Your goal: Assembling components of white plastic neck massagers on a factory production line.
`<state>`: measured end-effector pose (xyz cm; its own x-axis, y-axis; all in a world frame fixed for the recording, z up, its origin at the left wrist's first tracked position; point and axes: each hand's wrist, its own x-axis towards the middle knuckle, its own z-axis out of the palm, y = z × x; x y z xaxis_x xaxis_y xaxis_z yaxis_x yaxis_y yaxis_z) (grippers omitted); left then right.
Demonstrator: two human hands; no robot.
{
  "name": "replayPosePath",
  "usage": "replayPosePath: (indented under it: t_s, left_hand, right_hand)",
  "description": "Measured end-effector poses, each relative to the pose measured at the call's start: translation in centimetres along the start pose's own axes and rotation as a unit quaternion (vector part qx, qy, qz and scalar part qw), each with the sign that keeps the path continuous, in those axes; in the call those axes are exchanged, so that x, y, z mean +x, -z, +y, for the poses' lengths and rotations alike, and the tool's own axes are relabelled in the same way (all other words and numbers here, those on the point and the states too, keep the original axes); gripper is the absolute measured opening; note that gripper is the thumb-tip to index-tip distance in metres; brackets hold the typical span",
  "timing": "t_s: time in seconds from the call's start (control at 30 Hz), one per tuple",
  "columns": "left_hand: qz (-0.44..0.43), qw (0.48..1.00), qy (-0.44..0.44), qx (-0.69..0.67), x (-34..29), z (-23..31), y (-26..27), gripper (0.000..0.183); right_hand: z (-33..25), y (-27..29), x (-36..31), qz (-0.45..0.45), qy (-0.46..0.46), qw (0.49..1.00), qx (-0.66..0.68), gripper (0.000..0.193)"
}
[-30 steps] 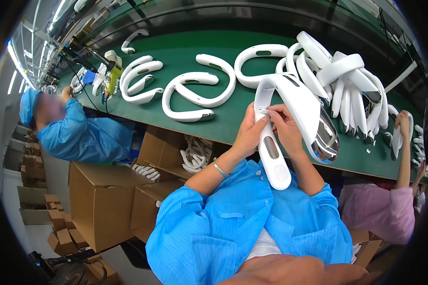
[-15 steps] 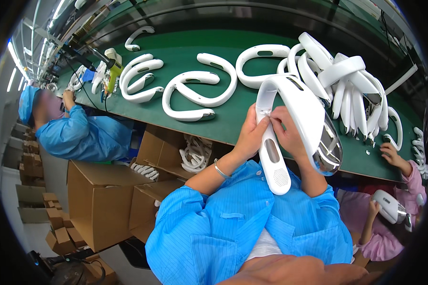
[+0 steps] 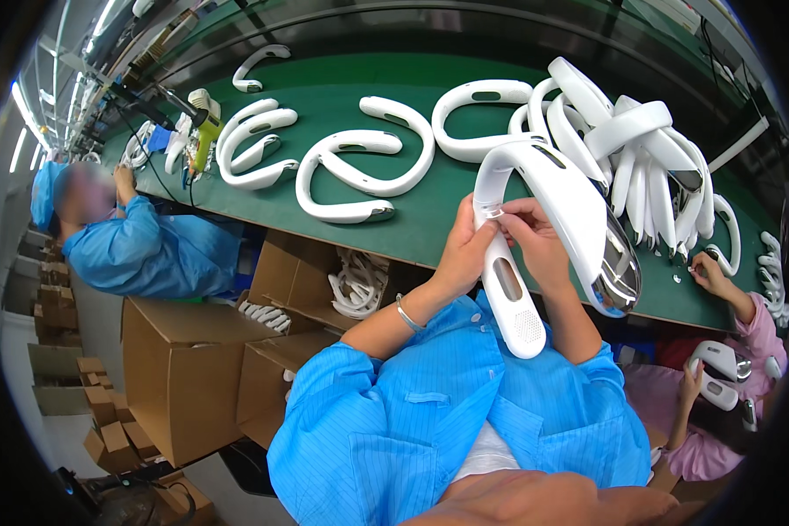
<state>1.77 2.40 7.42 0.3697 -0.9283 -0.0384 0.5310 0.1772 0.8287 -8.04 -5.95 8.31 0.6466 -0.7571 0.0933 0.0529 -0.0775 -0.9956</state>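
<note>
A white U-shaped neck fan (image 3: 579, 223) with a shiny chrome end hangs in front of my chest, its curve pointing away from me. Wrapped round its left arm is my left hand (image 3: 461, 252), thumb on the inner face above a long slot and a dotted grille. My right hand (image 3: 539, 247) reaches between the two arms, thumb and fingertips pinched at a small spot on that inner face, near my left thumb. What the fingertips hold there is too small to make out.
White neck fans (image 3: 351, 210) lie on the green bench (image 3: 263, 79), with a tall heap of them (image 3: 640, 131) at the right. A yellow-green power tool (image 3: 203, 145) stands far left. Cardboard boxes (image 3: 184, 377) sit left of me. Co-workers in blue (image 3: 149, 254) and pink (image 3: 710, 451) sit either side.
The neck fan has shifted slightly right, its grille end swinging right. My right fingers have closed in on the inner face. The pink-sleeved co-worker's hand moved left along the bench edge.
</note>
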Motion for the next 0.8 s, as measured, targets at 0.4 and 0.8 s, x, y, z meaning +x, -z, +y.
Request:
replayPosePath:
  t_s: [0.4,0.8]
  left_hand:
    - [0.013,0.998,-0.056,0.04,-0.4,-1.2,0.1,0.039]
    - [0.012,0.971,-0.167,0.173,0.1,-2.2,1.4,0.031]
  right_hand:
    - [0.7,-0.4,-0.4,0.055,0.022,0.997,-0.055,0.014]
    - [1.9,-0.6,0.5,0.049,-0.007,0.997,0.057,0.021]
